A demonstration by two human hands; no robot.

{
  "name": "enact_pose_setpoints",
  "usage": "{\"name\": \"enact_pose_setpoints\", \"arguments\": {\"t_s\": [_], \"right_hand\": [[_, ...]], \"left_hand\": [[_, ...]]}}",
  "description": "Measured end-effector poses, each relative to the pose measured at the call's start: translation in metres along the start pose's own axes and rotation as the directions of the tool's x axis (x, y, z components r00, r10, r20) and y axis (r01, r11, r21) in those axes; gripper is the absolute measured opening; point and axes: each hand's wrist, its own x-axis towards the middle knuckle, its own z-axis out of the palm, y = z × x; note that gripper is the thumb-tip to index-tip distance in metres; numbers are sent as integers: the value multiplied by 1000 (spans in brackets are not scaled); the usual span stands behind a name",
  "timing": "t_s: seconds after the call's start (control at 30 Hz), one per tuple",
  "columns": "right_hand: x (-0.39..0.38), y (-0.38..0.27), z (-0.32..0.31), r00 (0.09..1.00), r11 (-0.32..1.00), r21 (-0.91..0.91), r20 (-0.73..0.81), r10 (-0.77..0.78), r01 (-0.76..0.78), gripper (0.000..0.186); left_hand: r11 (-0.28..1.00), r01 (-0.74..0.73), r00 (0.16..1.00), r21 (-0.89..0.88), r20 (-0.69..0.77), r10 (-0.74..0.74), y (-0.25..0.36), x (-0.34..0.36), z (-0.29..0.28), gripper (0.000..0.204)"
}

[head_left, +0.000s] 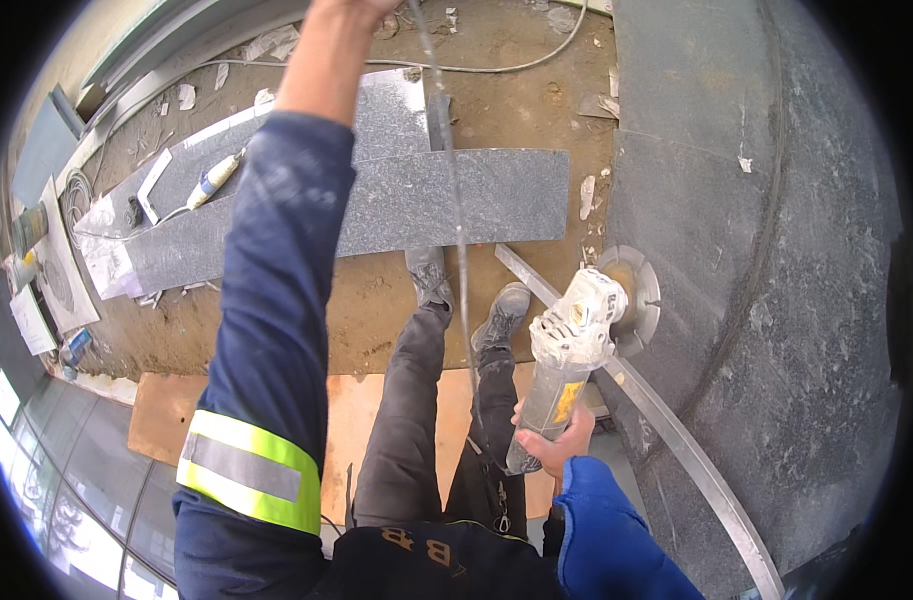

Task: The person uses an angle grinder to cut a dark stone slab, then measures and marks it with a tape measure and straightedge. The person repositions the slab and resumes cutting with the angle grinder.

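Note:
My right hand (565, 442) is wrapped round the grey body of a dusty angle grinder (559, 400). The grinder's head points away from me, and its round, notched cutting disc (645, 318) is over the edge of a large dark grey stone slab (692, 210) on the right. Beneath the grinder runs a long metal bar (682, 455), slanting across onto the slab. My left arm stretches far forward, and only part of my left hand (375, 5) shows at the top edge; its fingers are cut off. A grey cord (455, 190) hangs close by it and runs down toward my legs.
Long grey stone pieces (467, 195) lie ahead on the dirt floor (522, 100). On them rests another white-and-yellow power tool (215, 182) beside a white angled piece (154, 186). Orange-brown boards (167, 415) lie near my feet. A loose cable (507, 68) crosses the far ground.

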Motion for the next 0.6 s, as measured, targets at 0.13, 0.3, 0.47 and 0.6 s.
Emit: {"name": "enact_pose_setpoints", "arguments": {"t_s": [0.13,0.3,0.47,0.6], "right_hand": [[7,-1,1,993,990,-109,73,93,-85,48],[16,-1,-5,999,985,-170,31,42,-36,48],[50,1,-4,993,960,-280,103,55,-24,51],[54,-8,19,993,943,-332,90,71,-38,55]], "left_hand": [[928,-248,954,278,-96,284,145,-123,-81,23],[725,-44,697,687,-499,515,167,-337,-270,37],[-268,545,820,794,-438,369,40,-437,-241,75],[668,741,672,75,-89,-735,-47,-432,-60,85]]}}
